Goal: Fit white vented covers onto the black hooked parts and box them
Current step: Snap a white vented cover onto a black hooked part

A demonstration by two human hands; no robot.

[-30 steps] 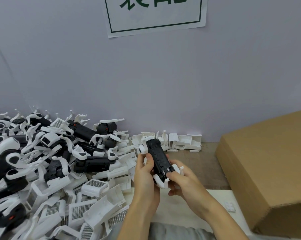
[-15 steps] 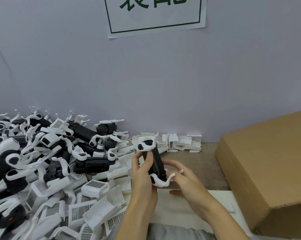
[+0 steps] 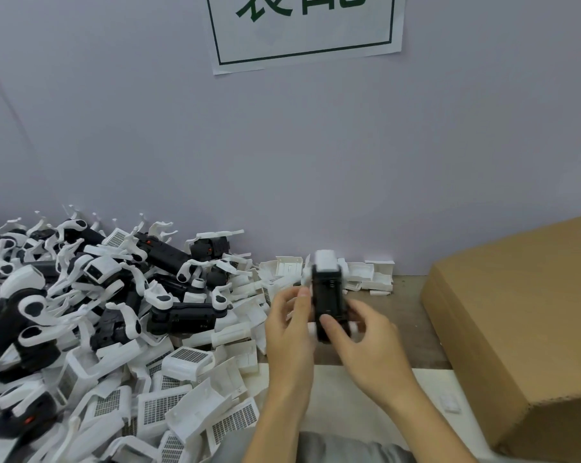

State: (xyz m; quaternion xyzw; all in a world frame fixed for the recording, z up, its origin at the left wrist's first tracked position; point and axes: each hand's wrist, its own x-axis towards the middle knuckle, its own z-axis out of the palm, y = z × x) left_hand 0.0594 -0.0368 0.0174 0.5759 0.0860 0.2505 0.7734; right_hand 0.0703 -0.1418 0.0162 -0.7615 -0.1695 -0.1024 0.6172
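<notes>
Black hooked plastic part (image 3: 327, 295) held upright, pinched by left hand (image 3: 291, 325) and right hand (image 3: 366, 342); looks light, rigid, thin white hooks likely snappable; best gripped on body sides.

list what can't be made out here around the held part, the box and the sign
Head view only:
- Held part: motion-blurred, so whether a cover is seated cannot be told; the right hand hides its lower end.
- Box: cut off by the right edge; its inside is not shown.
- Sign: top cut off by the upper edge.
</notes>
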